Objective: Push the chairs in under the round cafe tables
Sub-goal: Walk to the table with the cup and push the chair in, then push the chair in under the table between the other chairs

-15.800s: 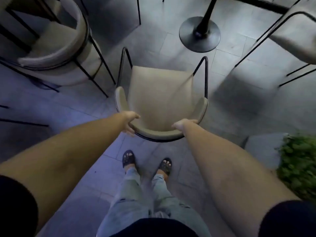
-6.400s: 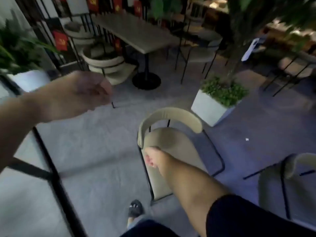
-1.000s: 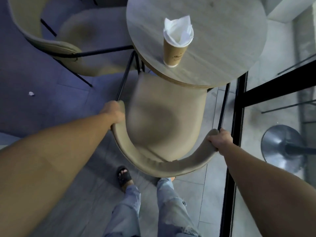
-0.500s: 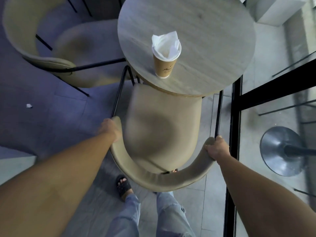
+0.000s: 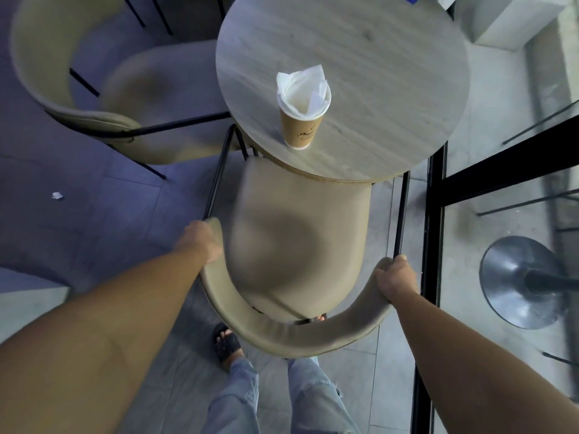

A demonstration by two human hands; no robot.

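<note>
A beige padded chair (image 5: 297,236) with thin black legs stands right below me, the front of its seat hidden under the round wooden table (image 5: 376,73). My left hand (image 5: 200,241) grips the left end of the curved backrest. My right hand (image 5: 396,278) grips the right end. A second beige chair (image 5: 94,89) stands at the table's left side, its seat edge partly under the top.
A brown paper cup (image 5: 302,120) stuffed with white napkins stands on the table near its front edge. A black-framed glass wall (image 5: 434,245) runs close along the chair's right side, with a metal table base (image 5: 526,281) behind it. My sandalled feet (image 5: 227,341) stand just behind the backrest.
Over the last second the table and chair have slid lower in view. The seat looks a little further under the table top. Both hands keep their hold on the backrest ends.
</note>
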